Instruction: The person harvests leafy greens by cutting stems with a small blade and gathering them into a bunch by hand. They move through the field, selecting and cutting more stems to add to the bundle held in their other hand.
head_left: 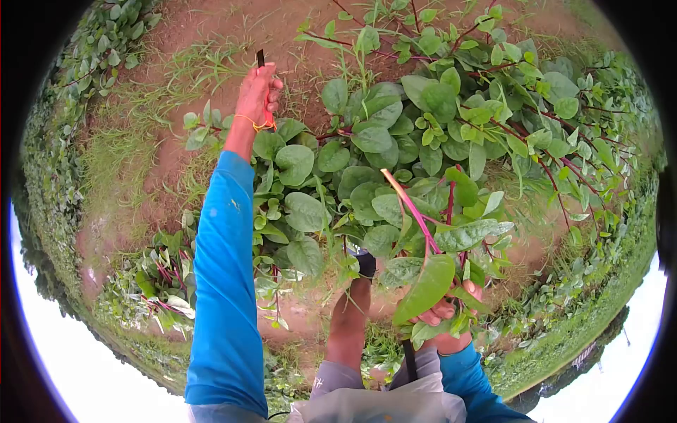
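My left hand [258,92] is stretched far forward at the upper left, closed round the red handle [269,118] of a knife; its dark blade [261,58] sticks out past the fist. A yellow band circles that wrist. Low and near my body, my right hand [446,309] is closed round a bunch of leafy vine cuttings [426,285], partly hidden by the leaves. A thick purple stem [422,222] with a pale cut end points up and left from the bunch. The rooted leafy vine [374,134] spreads between and beyond my hands.
Reddish soil [190,35] with grass tufts [127,162] lies to the left. A small heap of leafy stems [169,275] rests on the ground left of my sleeve. My leg [350,317] stands close to the vine. More green plants grow along both sides.
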A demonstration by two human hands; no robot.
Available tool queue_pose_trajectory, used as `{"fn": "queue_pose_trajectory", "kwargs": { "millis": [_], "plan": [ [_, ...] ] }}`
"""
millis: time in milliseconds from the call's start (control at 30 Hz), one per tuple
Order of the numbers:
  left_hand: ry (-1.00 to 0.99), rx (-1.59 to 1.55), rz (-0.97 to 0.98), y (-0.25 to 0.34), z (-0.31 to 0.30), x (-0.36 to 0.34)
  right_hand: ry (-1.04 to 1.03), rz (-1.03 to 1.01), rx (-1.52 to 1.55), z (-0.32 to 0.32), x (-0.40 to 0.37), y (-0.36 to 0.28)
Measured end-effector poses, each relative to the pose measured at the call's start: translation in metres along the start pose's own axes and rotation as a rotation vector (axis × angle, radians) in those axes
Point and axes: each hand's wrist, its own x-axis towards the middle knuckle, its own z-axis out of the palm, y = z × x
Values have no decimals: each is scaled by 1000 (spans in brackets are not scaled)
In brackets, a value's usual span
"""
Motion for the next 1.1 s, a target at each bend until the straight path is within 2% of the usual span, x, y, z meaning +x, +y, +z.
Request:
{"fn": "queue_pose_trajectory", "kwargs": {
  "millis": [100, 167, 233, 300, 333, 367, 433, 467, 500, 567, 600, 733, 833, 900, 933, 967, 1000, 1033, 1100],
  "plan": [
    [-65, -25, -10, 12, 36, 51, 56, -7, 17, 0, -26, -13],
    [-59, -47, -105, 20, 60, 69, 141, -34, -24, 4, -37, -22],
    [-98, 17, -97, 17, 83, 77, 134, -68, -15, 2, -33, -27],
    [-105, 226, 67, 14, 102, 72, 160, -187, -61, -3, -23, -30],
    [-107, 236, 67, 17, 111, 56, -31, -235, -84, -17, -8, -33],
    [-141, 268, 158, 21, 119, 26, -37, -237, -76, -15, 2, -37],
    [-187, 409, 344, 25, 138, -47, 319, -323, -183, -7, 16, -42],
    [-198, 514, 442, 25, 146, -89, 432, -298, -197, -6, 27, -47],
    [-211, 636, 405, 26, 154, -130, 543, -272, -214, -9, 40, -54],
    [-365, 729, 566, 27, 170, -198, 458, -210, -221, -19, 72, -69],
    [-420, 583, 660, 10, 180, -217, 453, -212, -218, -22, 84, -74],
    [-557, 812, 685, -21, 192, -248, 378, -153, -167, -33, 104, -93],
    [-606, 920, 631, -16, 205, -251, 388, -64, -129, -62, 99, -114],
    [-828, 894, 659, -1, 213, -242, 407, 8, -91, -86, 93, -127],
    [-827, 898, 655, 12, 215, -231, 545, 46, -128, -42, 90, -127],
    [-799, 962, 619, 27, 216, -215, 540, 56, -140, -47, 90, -132],
    [-765, 1022, 574, 38, 219, -200, 443, 103, -92, -57, 88, -137],
    [-657, 1085, 598, 44, 227, -182, 352, 143, -30, -65, 84, -143],
    [-527, 1266, 747, 34, 243, -131, 371, 202, -15, -71, 76, -154]
  ]
}}
